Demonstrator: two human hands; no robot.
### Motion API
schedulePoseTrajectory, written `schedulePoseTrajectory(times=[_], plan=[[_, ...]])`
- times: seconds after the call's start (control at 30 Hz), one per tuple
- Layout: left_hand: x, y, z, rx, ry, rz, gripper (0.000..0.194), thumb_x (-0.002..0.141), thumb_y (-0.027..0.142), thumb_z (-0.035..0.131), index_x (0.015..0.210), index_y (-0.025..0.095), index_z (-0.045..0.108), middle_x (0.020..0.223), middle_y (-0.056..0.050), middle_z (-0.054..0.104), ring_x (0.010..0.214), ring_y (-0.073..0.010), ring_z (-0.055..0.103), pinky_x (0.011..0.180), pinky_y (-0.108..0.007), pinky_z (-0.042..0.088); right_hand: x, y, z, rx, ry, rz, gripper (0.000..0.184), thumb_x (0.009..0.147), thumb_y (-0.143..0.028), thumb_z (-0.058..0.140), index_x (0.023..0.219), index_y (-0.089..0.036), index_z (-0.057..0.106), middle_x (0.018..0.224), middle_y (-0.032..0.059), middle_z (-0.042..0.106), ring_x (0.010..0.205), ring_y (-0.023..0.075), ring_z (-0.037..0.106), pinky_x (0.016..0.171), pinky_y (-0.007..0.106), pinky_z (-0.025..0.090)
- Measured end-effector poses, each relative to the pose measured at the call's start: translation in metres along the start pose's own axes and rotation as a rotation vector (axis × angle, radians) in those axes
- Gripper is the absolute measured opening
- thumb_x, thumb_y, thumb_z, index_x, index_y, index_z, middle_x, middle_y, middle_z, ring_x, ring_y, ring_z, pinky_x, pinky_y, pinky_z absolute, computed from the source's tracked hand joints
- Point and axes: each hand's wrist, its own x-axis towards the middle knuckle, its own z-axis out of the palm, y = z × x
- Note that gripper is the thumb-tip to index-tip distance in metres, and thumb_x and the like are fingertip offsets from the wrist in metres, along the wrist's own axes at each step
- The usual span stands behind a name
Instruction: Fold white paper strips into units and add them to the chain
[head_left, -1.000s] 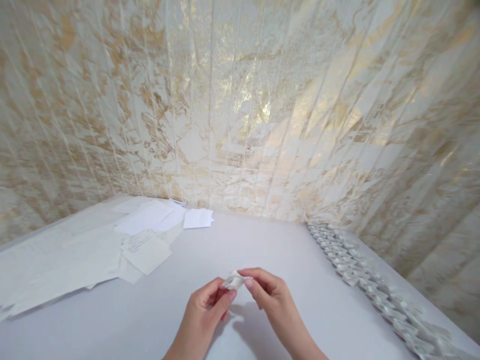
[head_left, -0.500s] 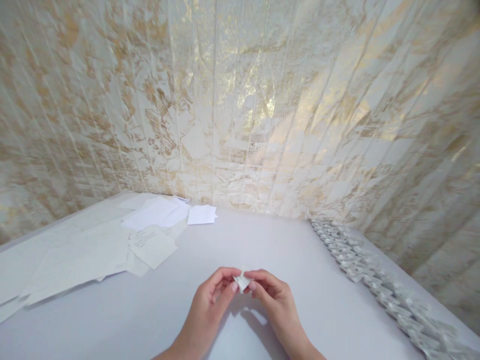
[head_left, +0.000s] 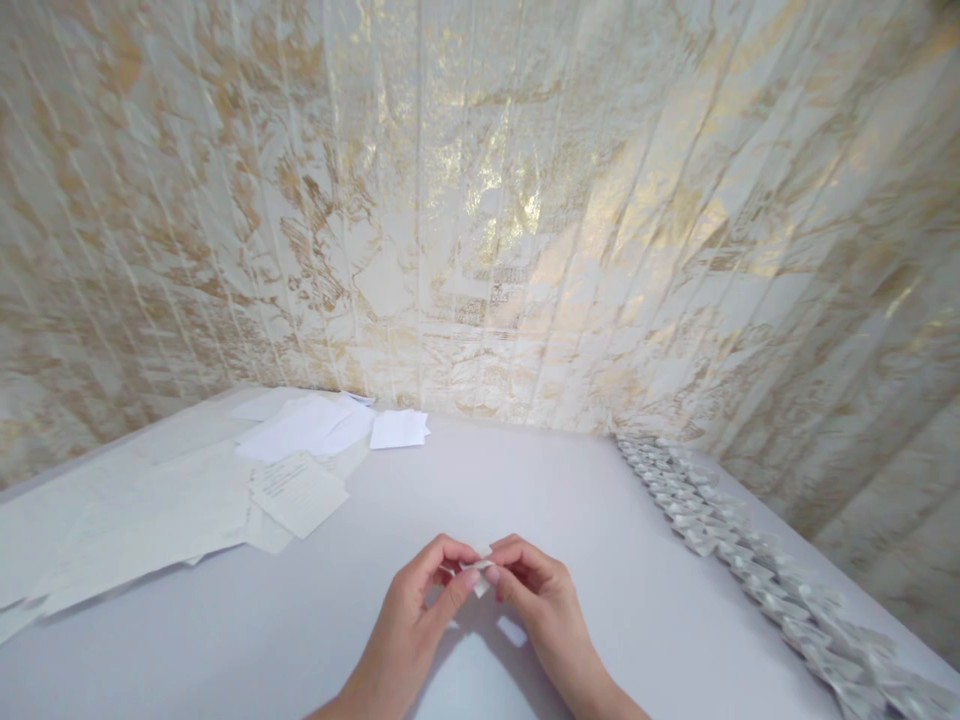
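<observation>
White paper, creased into a small folded piece (head_left: 481, 587), sits pinched just above the desk (head_left: 480, 480), and the places below are told from it. On its left, the left hand (head_left: 412, 605) grasps one side between thumb and fingertips; on its right, the right hand (head_left: 544, 602) grips the other side in the same way, the two thumbs almost meeting. One pointed end pokes down toward the person and a smaller tip shows on the far side. Its long axis seems to run crosswise, from hand to hand, though the fingers cover too much to be sure.

Folding looks partly done: the creases are in, but whether any remain cannot be told. Right of the piece, long rows of folded paper (head_left: 757, 580) slant away toward the curtain, seemingly finished work. Left of it and farther off, a printed sheet (head_left: 304, 495) overlaps wide pale sheets (head_left: 142, 515), apparently unworked stock. Beyond the piece, slightly left, lie small white slips (head_left: 397, 429). Farthest behind it hangs the gold-patterned curtain (head_left: 480, 300).
</observation>
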Motion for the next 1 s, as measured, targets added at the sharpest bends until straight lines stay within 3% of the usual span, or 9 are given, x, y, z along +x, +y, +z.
schedulePoseTrajectory(times=[0.2,0.47,0.67,1.0], plan=[[0.002,0.001,0.0,-0.006,0.062,0.045,0.022,0.088,0.039,0.063,0.076,0.021,0.06,0.075,0.002,0.06,0.074,-0.017,0.057,0.072,-0.025,0.045,0.0,-0.003,0.003,0.011,-0.007,0.008,0.033,0.074,-0.048,0.08,0.068,-0.017,0.072,0.067,0.0013,0.061,0.064,0.0149,0.052,0.062,0.027,0.041],[0.001,0.003,0.002,0.012,0.077,0.008,0.024,0.087,0.04,0.062,0.073,0.021,0.056,0.071,0.002,0.058,0.072,-0.0172,0.056,0.07,-0.026,0.044,-0.002,-0.005,0.007,0.117,0.014,0.067,0.037,0.072,-0.048,0.083,0.072,-0.019,0.061,0.061,-0.0027,0.059,0.056,0.0123,0.052,0.056,0.024,0.04],[0.001,0.002,0.001,0.02,0.116,0.009,0.016,0.085,0.035,0.064,0.079,0.022,0.056,0.074,0.004,0.058,0.074,-0.0168,0.057,0.071,-0.025,0.044,-0.003,-0.001,0.007,0.169,-0.033,0.065,0.037,0.077,-0.048,0.08,0.095,-0.021,0.061,0.061,-0.006,0.058,0.055,0.012,0.053,0.056,0.024,0.038],[-0.001,-0.001,0.0,-0.004,0.067,-0.051,0.012,0.09,0.034,0.059,0.096,0.023,0.058,0.077,0.004,0.058,0.078,-0.0171,0.058,0.074,-0.026,0.043,-0.005,0.008,0.004,0.083,-0.064,0.006,0.031,0.086,-0.047,0.071,0.102,-0.022,0.062,0.068,-0.005,0.055,0.064,0.0141,0.051,0.063,0.027,0.038]])
